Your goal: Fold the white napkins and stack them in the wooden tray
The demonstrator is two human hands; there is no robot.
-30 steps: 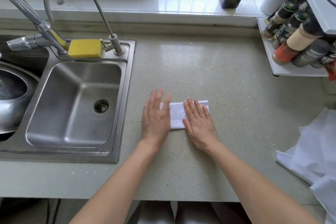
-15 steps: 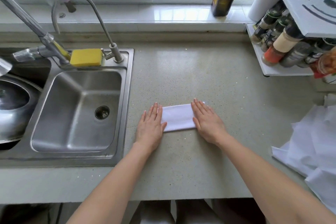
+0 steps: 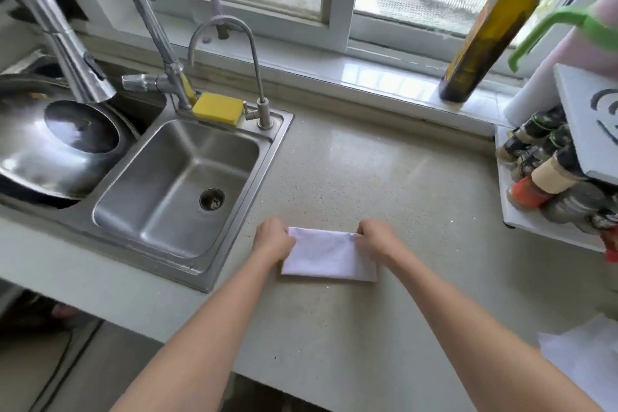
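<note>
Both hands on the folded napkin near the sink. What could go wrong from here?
1. The left hand and right hand pinch only the far corners of the folded napkin; lifted that way, the near layers may fall open.
2. The sink lies just left of it; a leftward slip could drop the cloth into the basin.
3. No wooden tray is in view, so the carry may be long and the fold could loosen.

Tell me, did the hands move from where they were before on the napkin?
Yes. The left hand and right hand slid apart to the napkin ends; the left went toward the sink, and both now grip it.
</note>
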